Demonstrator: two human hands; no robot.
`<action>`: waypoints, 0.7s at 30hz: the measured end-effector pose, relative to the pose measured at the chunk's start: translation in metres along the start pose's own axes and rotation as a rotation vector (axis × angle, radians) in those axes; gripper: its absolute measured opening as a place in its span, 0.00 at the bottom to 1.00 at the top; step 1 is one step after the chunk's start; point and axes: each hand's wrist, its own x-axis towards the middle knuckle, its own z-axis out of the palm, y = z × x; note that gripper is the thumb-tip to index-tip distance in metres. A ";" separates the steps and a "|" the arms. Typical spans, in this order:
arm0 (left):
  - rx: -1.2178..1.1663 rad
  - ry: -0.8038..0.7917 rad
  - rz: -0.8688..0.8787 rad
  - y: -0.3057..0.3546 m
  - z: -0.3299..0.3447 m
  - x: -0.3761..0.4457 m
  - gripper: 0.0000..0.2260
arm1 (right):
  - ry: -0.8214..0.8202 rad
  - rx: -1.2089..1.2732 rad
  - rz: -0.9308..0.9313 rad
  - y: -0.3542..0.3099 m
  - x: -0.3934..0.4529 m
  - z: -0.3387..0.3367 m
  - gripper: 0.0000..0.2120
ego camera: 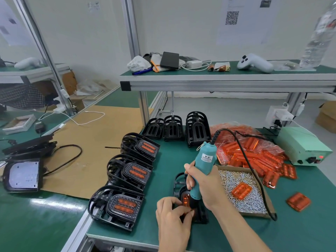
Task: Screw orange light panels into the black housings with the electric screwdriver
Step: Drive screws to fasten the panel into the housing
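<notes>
The green workbench mat (227, 231) carries everything. Left of the shallow cardboard tray of silver screws (241, 193) lie three finished black ribbed plastic housings (127, 171) with orange panels fitted, in a row running away from the viewer. Beyond that tray sits a clear bag heaped with loose orange translucent light panels (254, 157), and further left of the heap stand stacks of empty black housings (180, 128). Just left of the tray lies the black housing being worked on (200, 213), flat on the mat, with an orange panel (185, 199) glowing in its centre. The right hand (203, 186) grips the teal electric screwdriver (201, 170) nearly upright, its tip down on the panel. The left hand (172, 213) rests on the housing's near edge, fingers curled and pinching at the panel beside the tip.
</notes>
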 end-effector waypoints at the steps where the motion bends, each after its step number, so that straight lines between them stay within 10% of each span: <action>1: 0.000 0.007 -0.004 0.000 0.000 0.000 0.11 | -0.017 -0.008 -0.002 0.000 0.000 0.001 0.14; 21: -0.008 -0.022 -0.021 -0.008 0.002 -0.005 0.12 | -0.156 -0.045 -0.022 0.002 -0.002 0.000 0.18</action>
